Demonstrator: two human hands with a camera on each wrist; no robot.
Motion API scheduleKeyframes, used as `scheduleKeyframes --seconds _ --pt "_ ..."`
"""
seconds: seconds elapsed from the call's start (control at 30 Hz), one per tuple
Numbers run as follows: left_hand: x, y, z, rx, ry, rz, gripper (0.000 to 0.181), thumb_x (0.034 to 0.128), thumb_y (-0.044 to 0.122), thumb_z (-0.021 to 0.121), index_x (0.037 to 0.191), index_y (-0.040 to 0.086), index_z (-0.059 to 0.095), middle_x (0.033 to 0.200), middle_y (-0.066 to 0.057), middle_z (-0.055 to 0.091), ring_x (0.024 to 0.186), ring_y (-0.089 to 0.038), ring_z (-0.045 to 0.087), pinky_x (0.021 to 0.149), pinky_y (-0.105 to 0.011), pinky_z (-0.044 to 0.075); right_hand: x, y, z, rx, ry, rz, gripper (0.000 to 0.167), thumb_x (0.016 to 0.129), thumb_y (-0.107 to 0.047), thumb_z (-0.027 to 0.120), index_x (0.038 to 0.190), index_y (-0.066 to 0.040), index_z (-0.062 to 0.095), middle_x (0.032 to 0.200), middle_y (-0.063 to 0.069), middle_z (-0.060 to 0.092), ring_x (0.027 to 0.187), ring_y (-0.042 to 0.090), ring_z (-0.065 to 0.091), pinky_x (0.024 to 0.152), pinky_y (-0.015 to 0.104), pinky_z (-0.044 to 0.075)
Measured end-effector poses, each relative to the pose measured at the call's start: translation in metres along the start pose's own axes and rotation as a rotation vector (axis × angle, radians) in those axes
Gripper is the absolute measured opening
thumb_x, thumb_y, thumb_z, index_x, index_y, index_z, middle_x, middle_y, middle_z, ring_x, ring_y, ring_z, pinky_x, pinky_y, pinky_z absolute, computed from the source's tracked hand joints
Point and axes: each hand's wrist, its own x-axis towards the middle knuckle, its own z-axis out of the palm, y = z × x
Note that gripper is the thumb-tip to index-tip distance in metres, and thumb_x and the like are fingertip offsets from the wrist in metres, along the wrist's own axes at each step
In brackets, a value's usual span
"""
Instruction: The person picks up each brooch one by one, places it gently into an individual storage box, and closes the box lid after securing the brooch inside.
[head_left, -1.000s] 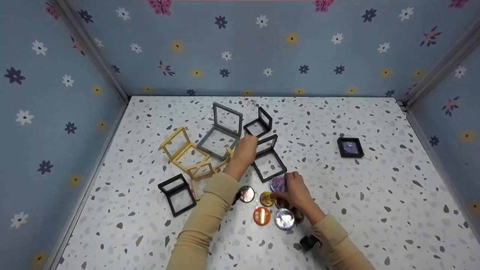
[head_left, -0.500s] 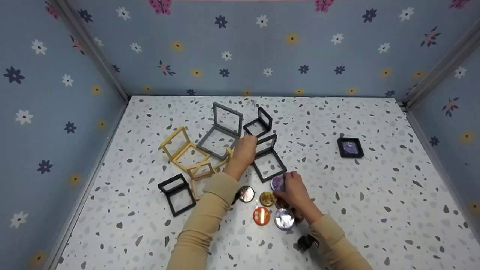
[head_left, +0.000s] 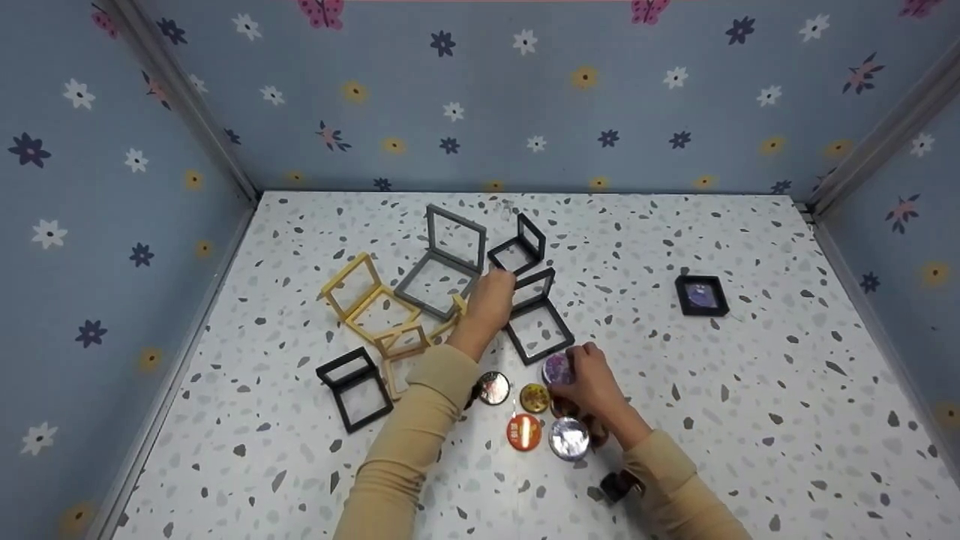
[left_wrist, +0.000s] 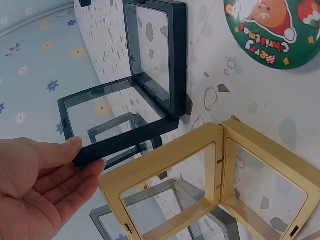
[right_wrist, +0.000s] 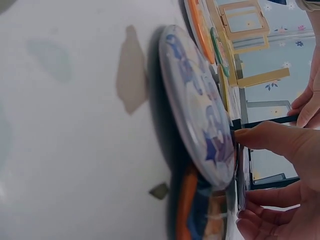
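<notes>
In the head view my left hand (head_left: 489, 304) is at the raised lid of a black frame (head_left: 559, 322) that stands open. The left wrist view shows the left thumb and fingers (left_wrist: 75, 145) pinching a corner of that black frame's lid (left_wrist: 125, 135). My right hand (head_left: 596, 382) holds a round purple badge (head_left: 556, 369) by its right side, just below the frame's lower edge. In the right wrist view the right thumb (right_wrist: 265, 137) and curled fingers are around the badge's thin edge (right_wrist: 242, 185), partly hidden behind a silvery badge (right_wrist: 200, 110).
Several badges lie near the right hand, among them a yellow one (head_left: 535, 398), an orange one (head_left: 523, 432) and a silvery one (head_left: 568, 439). Yellow (head_left: 360, 319), grey (head_left: 427, 255) and black frames stand open around the left arm. A closed black frame (head_left: 701, 310) holds a purple badge.
The purple badge and my right thumb have shifted very slightly to the right. My left hand and the frames have not visibly moved.
</notes>
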Motion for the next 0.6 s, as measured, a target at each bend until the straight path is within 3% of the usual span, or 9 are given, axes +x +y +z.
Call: scheduleKeyframes --seconds 0.2,0.6 --pt "-0.001 0.001 -0.001 -0.001 -0.011 -0.009 0.012 0.0812 -0.003 0.053 0.074 -0.001 0.063 0.079 -0.017 0.062 0.074 -0.031 0.061 0.063 -0.038 0.049 0.004 -0.002 -0.003 0.03 0.022 -0.041 0.058 0.058 -0.019 0.08 0.104 0.006 0.054 0.095 0.016 0.047 0.088 0.029 0.048 0.079 0.038 0.044" --pt "-0.001 0.001 -0.002 0.0 0.009 -0.014 0.011 0.0791 -0.003 0.053 0.073 -0.001 0.063 0.079 -0.017 0.063 0.072 -0.031 0.061 0.062 -0.039 0.049 0.025 -0.01 -0.002 0.054 0.051 -0.042 0.065 0.059 -0.021 0.079 0.111 0.007 0.052 0.101 0.018 0.046 0.092 0.031 0.047 0.084 0.038 0.042"
